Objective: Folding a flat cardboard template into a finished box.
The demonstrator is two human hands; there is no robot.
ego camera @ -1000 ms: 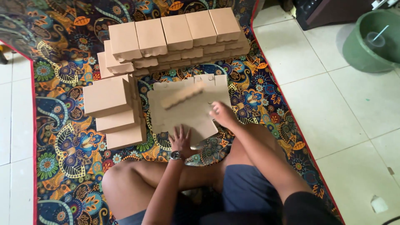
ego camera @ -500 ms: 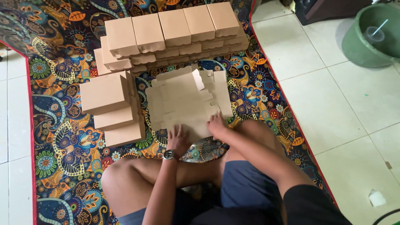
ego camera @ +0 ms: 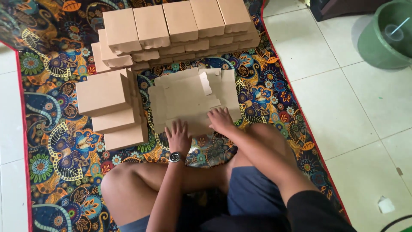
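A flat, unfolded brown cardboard box blank (ego camera: 189, 96) lies on the patterned rug in front of my crossed legs. My left hand (ego camera: 178, 136), with a wristwatch, presses flat on its near edge, fingers spread. My right hand (ego camera: 221, 120) rests on the near right part of the same blank, fingers bent over a flap. Neither hand lifts anything.
Folded brown boxes stand in a stack (ego camera: 111, 107) at the left and in a long row (ego camera: 176, 23) at the back. The colourful rug (ego camera: 56, 150) has a red border. White floor tiles lie to the right, with a green bucket (ego camera: 386, 36) at the far right.
The right hand has come down from the blank's far right corner to its near edge. The raised flap has dropped lower. The left hand stays on the near edge.
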